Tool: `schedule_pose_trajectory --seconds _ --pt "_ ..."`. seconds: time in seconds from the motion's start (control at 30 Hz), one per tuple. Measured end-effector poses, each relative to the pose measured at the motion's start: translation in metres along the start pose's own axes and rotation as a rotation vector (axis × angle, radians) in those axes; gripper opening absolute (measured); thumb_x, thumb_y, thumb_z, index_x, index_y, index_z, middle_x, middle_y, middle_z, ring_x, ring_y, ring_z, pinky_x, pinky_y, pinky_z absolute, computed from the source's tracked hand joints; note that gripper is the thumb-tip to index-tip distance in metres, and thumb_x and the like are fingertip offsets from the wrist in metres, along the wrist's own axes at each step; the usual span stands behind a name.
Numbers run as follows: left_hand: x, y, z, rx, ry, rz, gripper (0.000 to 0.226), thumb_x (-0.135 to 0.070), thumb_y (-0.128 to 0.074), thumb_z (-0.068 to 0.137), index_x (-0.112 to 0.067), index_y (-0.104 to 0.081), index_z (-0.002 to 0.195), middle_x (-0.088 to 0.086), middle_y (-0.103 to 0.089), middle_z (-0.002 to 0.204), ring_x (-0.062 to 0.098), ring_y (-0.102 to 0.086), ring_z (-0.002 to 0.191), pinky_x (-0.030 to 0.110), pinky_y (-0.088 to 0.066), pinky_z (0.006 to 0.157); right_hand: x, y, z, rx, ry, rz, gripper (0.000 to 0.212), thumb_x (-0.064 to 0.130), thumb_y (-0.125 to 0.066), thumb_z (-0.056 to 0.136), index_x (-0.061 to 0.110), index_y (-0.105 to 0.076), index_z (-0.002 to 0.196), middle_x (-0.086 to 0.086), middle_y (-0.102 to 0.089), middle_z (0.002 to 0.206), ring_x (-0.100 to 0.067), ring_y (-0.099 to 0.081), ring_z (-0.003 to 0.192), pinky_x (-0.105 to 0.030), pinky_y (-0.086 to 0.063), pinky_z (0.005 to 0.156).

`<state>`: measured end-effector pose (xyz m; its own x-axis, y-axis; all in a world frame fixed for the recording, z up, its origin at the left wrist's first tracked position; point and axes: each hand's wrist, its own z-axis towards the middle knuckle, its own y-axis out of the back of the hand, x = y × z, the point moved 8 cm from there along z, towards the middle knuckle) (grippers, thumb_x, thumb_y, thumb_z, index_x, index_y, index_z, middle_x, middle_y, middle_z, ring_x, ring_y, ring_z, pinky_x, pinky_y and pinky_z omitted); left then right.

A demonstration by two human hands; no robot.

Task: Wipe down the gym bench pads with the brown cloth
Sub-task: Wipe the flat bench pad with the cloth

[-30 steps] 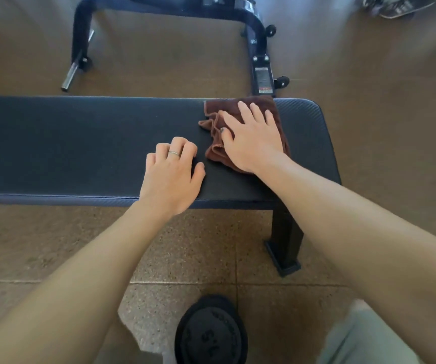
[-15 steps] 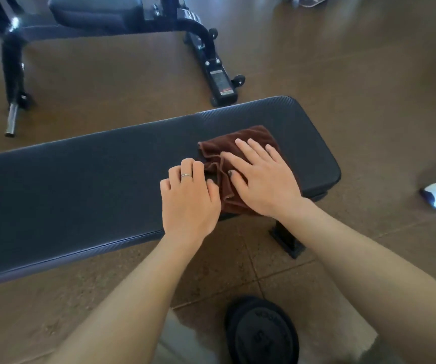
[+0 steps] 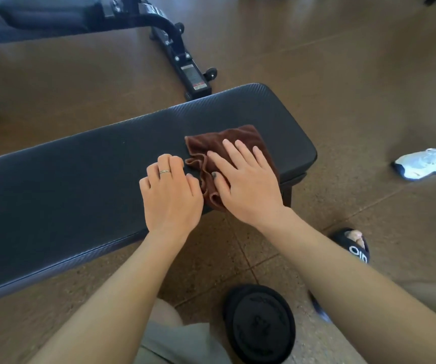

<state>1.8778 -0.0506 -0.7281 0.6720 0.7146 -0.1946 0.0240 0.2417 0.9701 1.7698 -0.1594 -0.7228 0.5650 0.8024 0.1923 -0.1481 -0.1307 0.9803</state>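
Observation:
A long black bench pad runs from the left edge to the right of centre. The crumpled brown cloth lies on its right end. My right hand lies flat on the cloth with fingers straight and spread, pressing it onto the pad. My left hand rests on the pad just left of the cloth, fingers curled under, holding nothing; a ring shows on one finger.
A black weight plate lies on the floor near my knees. A second bench with a black frame stands behind. A white sneaker is at the right, and my sandalled foot below it.
My right hand has drawn the cloth from the far edge of the pad toward the near edge. My left hand has come close beside the cloth. The view has tilted.

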Motion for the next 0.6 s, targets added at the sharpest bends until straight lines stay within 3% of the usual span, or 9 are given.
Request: schedule_pose_trajectory --seconds 0.1,0.3,0.47,0.6 --pt "0.0 0.003 0.0 -0.017 -0.012 -0.022 0.027 -0.029 -0.039 0.101 -0.014 -0.051 0.12 0.009 -0.053 0.13 0.032 -0.051 0.113 0.047 -0.043 0.091 -0.026 0.008 0.03 -0.009 0.023 -0.01 0.051 0.046 -0.028 0.107 0.034 -0.043 0.155 -0.001 -0.034 0.166 -0.024 -0.026 0.155 -0.046 -0.016 0.128" --pt "-0.003 0.004 -0.001 -0.031 0.006 -0.012 0.036 -0.034 -0.03 0.099 -0.012 -0.052 0.119 0.01 -0.054 0.13 0.033 -0.053 0.113 0.047 -0.045 0.091 -0.08 0.019 0.086 0.024 -0.285 -0.04 0.055 0.046 -0.024 0.108 0.03 -0.031 0.16 -0.007 -0.021 0.171 -0.031 -0.015 0.158 -0.052 -0.008 0.129" --pt "-0.006 0.007 -0.002 -0.028 0.015 -0.011 0.036 -0.032 -0.03 0.098 -0.011 -0.052 0.118 0.011 -0.054 0.128 0.034 -0.052 0.11 0.047 -0.043 0.089 -0.012 0.011 0.017 -0.054 -0.142 0.006 0.055 0.045 -0.029 0.105 0.03 -0.042 0.156 -0.007 -0.032 0.167 -0.03 -0.025 0.155 -0.053 -0.016 0.127" --pt "-0.005 0.006 -0.002 -0.012 0.004 -0.015 0.032 -0.031 -0.036 0.1 -0.011 -0.051 0.12 0.012 -0.053 0.13 0.034 -0.051 0.114 0.048 -0.044 0.092 -0.02 0.012 0.016 -0.054 -0.044 0.053 0.05 0.044 -0.032 0.106 0.033 -0.049 0.151 -0.002 -0.04 0.163 -0.024 -0.032 0.153 -0.049 -0.022 0.127"
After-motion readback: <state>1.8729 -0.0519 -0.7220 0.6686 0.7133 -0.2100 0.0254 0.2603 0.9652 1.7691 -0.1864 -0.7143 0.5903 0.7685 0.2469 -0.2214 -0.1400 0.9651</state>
